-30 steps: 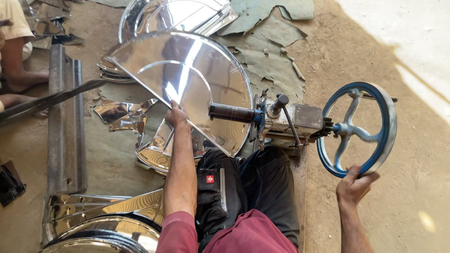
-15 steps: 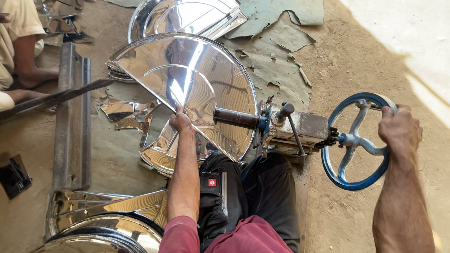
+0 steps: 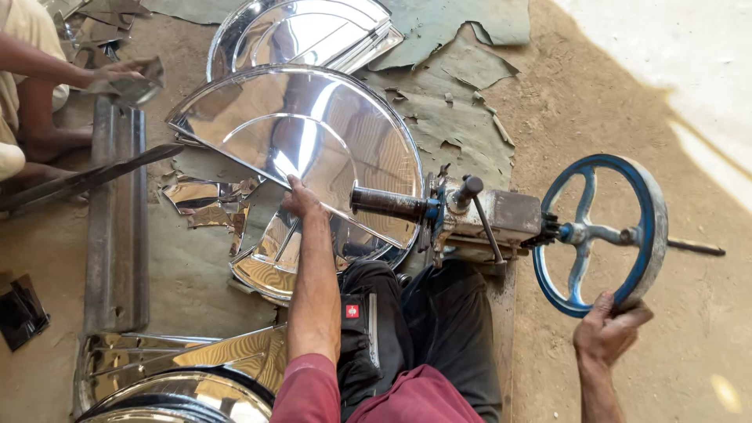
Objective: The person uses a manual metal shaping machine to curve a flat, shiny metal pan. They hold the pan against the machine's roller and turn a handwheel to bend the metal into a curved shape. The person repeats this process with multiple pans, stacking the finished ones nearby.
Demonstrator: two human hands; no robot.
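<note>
A worker's left hand (image 3: 300, 199) presses flat, fingers together, on a shiny metal disc (image 3: 313, 149) held in a hand-cranked cutting machine (image 3: 478, 219) on the dirt floor, while the right hand (image 3: 607, 329), fingers clamped, grips the blue handwheel (image 3: 646, 235). Steady cranking and even guiding pressure should keep the cut true. A small red square label (image 3: 352, 311) marks the dark trousers.
</note>
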